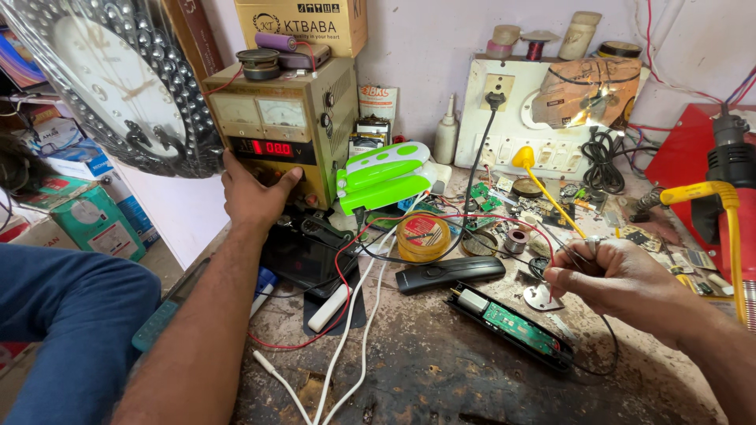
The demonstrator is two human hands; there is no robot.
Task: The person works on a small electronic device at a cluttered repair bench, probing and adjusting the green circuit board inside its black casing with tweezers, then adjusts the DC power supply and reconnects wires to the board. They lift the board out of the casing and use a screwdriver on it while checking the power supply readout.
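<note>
While the opened remote control (516, 327) is lying on the worktop (441, 378) with its green circuit board facing up — its black cover (450, 275) resting apart, just behind it — the right hand (622, 283) is hovering just above and to the right of the board, fingers pressed together and pinching thin probe leads (587, 250). A red wire (346, 267) and a black one are trailing from that hand back toward the bench power supply (279, 130). The left hand (256, 193) is reaching to the supply's front panel, fingers curled at the knobs below the red display; whether it is gripping a knob cannot be told. As a judgement of progress: the case is already off and the board exposed, the supply is being handled, yet the leads are not yet touching the board. Around these things are lying a green-and-white lamp (382, 177), a solder reel (423, 236), white cables (346, 346) and small loose parts; a wall clock (118, 83) is leaning at the far left.
</note>
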